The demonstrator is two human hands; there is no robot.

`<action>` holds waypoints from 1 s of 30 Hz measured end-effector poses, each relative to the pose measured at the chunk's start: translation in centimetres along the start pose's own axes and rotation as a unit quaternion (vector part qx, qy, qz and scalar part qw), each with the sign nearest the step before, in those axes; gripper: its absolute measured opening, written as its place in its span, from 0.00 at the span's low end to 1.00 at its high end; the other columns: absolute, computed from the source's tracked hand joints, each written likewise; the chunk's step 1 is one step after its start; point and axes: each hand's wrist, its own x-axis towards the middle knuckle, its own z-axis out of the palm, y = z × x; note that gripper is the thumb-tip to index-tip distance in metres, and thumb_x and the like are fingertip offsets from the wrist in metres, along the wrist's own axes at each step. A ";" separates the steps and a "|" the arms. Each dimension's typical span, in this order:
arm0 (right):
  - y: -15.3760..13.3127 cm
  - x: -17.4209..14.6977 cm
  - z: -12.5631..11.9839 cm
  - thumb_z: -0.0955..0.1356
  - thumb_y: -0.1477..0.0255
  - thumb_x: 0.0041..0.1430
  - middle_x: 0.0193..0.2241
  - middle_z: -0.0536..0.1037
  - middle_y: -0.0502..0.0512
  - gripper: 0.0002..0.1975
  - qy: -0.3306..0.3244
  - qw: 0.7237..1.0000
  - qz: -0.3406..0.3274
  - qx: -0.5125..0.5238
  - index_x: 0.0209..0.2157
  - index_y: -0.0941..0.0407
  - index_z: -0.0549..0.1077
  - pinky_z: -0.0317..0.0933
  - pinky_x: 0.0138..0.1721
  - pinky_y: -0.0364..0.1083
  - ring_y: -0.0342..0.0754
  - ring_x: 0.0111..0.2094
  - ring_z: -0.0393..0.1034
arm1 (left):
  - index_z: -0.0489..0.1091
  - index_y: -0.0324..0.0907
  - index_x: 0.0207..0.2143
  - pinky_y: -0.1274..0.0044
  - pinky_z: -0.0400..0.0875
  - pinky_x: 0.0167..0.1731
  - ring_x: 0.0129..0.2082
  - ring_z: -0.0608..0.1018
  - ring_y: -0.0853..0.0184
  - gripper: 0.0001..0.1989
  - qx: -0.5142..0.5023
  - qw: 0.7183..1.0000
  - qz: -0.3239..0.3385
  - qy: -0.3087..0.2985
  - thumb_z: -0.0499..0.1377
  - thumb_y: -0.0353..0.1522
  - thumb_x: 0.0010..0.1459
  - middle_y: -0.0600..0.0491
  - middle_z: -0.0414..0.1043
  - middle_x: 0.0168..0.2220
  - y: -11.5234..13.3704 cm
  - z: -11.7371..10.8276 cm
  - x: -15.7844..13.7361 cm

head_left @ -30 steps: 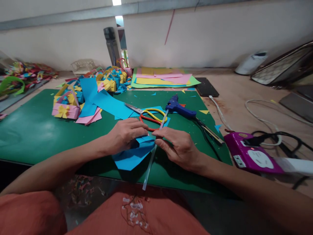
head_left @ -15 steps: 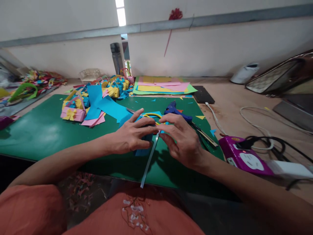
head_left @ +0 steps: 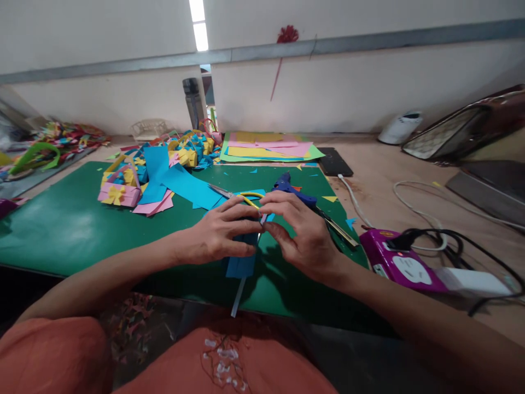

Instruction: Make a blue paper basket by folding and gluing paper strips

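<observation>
My left hand (head_left: pixel 221 230) is closed on a folded piece of blue paper (head_left: pixel 240 266), its fingers lying over the upper part. To the right, my right hand (head_left: pixel 303 235) pinches a small pale pink piece (head_left: pixel 263 219) at the blue paper's edge, with thumb and forefinger meeting there. A narrow whitish strip (head_left: pixel 238 298) sticks out below the blue paper toward the table's front edge. Just beyond my fingers lie scissors with yellow handles (head_left: pixel 251 196), partly covered by my hands. Behind my right hand is a blue glue gun (head_left: pixel 293 189).
Small paper baskets (head_left: pixel 118 192) and blue sheets (head_left: pixel 186 185) sit at the left back. Stacked coloured paper (head_left: pixel 266 148) lies at the back, beside a black phone (head_left: pixel 335 162). A cutter knife (head_left: pixel 338 227) and a purple power strip (head_left: pixel 400 262) are on the right.
The blue paper has come lower and now covers the upper part of the whitish strip. My left fingers have shifted slightly; the scissors' blades show more clearly. The view has moved a little.
</observation>
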 end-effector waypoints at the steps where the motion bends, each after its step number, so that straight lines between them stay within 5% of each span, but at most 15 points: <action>1: 0.0 -0.1 0.0 0.64 0.79 0.57 0.39 0.72 0.61 0.07 0.014 1.000 -0.022 -0.015 0.39 0.58 0.67 0.65 0.46 0.53 0.51 0.45 0.66 | 0.73 0.47 0.34 0.62 0.63 0.51 0.52 0.68 0.62 0.09 -0.002 1.000 -0.006 0.014 0.53 0.31 0.60 0.51 0.73 0.45 -0.2 0.2 -0.2; 7: -0.7 -0.4 0.4 0.60 0.81 0.58 0.29 0.72 0.58 0.09 -0.033 0.980 -0.172 -0.097 0.35 0.60 0.71 0.65 0.43 0.49 0.48 0.37 0.66 | 0.72 0.42 0.34 0.63 0.68 0.43 0.45 0.70 0.60 0.13 -0.011 1.000 -0.017 0.015 0.48 0.31 0.62 0.45 0.74 0.41 -0.9 0.3 -0.6; 15: -1.7 -0.1 0.0 0.54 0.79 0.62 0.26 0.72 0.55 0.17 -0.172 0.956 -0.177 -0.157 0.41 0.59 0.71 0.60 0.28 0.44 0.44 0.24 0.64 | 0.62 0.34 0.50 0.69 0.73 0.40 0.44 0.71 0.63 0.16 -0.140 0.986 -0.087 0.006 0.48 0.23 0.59 0.42 0.72 0.40 -0.9 0.6 -1.1; 20: -2.2 0.6 -0.7 0.60 0.83 0.55 0.27 0.75 0.57 0.18 -0.310 0.923 -0.135 -0.186 0.47 0.60 0.67 0.59 0.29 0.45 0.47 0.27 0.69 | 0.51 0.38 0.59 0.68 0.72 0.45 0.50 0.70 0.62 0.31 -0.183 0.976 -0.086 -0.076 0.48 0.19 0.52 0.42 0.68 0.49 -0.9 0.2 -0.3; 25: -3.1 1.6 -1.3 0.64 0.84 0.49 0.22 0.76 0.54 0.13 -0.404 0.891 -0.089 -0.188 0.37 0.59 0.70 0.44 0.20 0.44 0.46 0.22 0.68 | 0.50 0.39 0.60 0.69 0.72 0.45 0.51 0.70 0.61 0.33 -0.198 0.968 -0.070 -0.134 0.50 0.18 0.52 0.42 0.69 0.48 -0.9 0.0 1.3; 27: -3.2 1.9 -1.4 0.65 0.84 0.49 0.21 0.76 0.54 0.10 -0.407 0.892 -0.072 -0.186 0.32 0.58 0.71 0.39 0.19 0.45 0.46 0.22 0.68 | 0.53 0.38 0.59 0.69 0.71 0.46 0.51 0.70 0.61 0.30 -0.190 0.974 -0.053 -0.116 0.51 0.19 0.52 0.42 0.70 0.47 -1.0 -0.1 1.7; 30: -2.9 2.4 -1.7 0.65 0.83 0.50 0.21 0.76 0.54 0.09 -0.386 0.901 0.000 -0.198 0.32 0.57 0.71 0.38 0.19 0.44 0.46 0.22 0.68 | 0.62 0.38 0.53 0.68 0.69 0.48 0.53 0.68 0.61 0.22 -0.149 0.986 -0.071 -0.005 0.51 0.21 0.56 0.44 0.72 0.46 -1.4 -0.9 2.1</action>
